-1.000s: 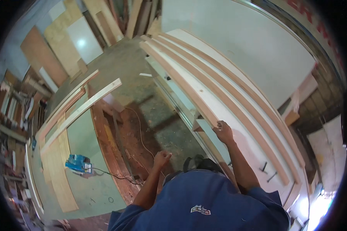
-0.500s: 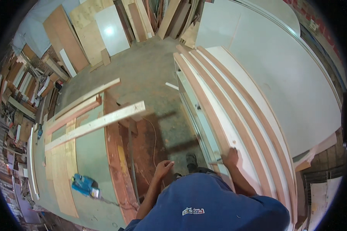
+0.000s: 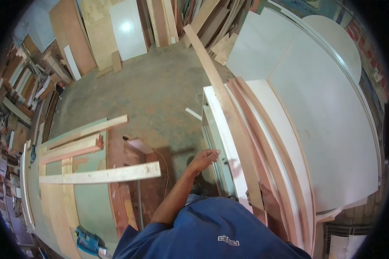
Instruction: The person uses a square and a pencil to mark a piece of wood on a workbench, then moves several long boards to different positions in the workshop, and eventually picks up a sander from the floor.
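Observation:
A long brown wooden strip (image 3: 229, 116) runs from my waist up toward the boards at the back, tilted over the left edge of a stack of white panels (image 3: 333, 129). My right hand (image 3: 251, 197) grips the strip's near end; only its fingers show beside the strip, with the forearm behind it. More curved-looking brown strips (image 3: 270, 142) lie on the white panel to the right. My left hand (image 3: 205, 158) hangs empty above the floor with its fingers loosely apart, just left of the panel stack's edge.
A workbench (image 3: 90, 203) at the left carries several pale wooden battens (image 3: 101, 175), and a blue power tool (image 3: 88, 242) with a cord lies at its near end. Boards and a white sheet (image 3: 127, 28) lean at the back. A small white scrap (image 3: 193, 113) lies on the concrete floor.
My right hand has left the strips lying on the panel and now holds one long strip raised and swung leftward. My left hand has risen. The view has turned toward the back wall.

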Available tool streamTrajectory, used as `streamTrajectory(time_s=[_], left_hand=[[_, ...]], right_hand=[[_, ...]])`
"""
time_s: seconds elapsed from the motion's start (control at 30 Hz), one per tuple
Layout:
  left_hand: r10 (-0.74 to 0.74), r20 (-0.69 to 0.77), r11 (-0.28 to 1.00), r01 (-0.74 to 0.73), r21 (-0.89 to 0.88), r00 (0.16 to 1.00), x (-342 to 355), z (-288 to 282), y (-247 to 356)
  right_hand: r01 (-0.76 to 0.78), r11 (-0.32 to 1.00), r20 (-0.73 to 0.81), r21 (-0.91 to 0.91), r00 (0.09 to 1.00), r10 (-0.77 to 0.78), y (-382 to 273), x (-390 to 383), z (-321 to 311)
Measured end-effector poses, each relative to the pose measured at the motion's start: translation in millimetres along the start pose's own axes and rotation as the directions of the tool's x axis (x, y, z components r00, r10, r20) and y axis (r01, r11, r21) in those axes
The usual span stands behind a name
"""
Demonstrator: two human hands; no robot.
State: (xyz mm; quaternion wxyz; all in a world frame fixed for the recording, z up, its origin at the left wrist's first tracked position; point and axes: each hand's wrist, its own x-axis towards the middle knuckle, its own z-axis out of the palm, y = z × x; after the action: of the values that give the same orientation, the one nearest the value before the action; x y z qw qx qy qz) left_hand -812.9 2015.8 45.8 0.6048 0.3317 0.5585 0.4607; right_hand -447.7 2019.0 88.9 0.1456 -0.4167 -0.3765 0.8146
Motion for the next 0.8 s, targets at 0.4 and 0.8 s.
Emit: streamTrajectory(time_s=[0.4,0.8], left_hand=[[-0.042,-0.307,0.990,-0.002,-0.140,0.951,243,-267,94],[-0.137,-0.587,0.971,-0.008,-0.239,0.798,228,-413,104]], right_hand=[[-0.041,0.994,-0.246,-0.097,0.969,0.016,-270,278,121],[0.010,0.978,-0.054,-0.209,0.998,-0.022,-475,508,250]])
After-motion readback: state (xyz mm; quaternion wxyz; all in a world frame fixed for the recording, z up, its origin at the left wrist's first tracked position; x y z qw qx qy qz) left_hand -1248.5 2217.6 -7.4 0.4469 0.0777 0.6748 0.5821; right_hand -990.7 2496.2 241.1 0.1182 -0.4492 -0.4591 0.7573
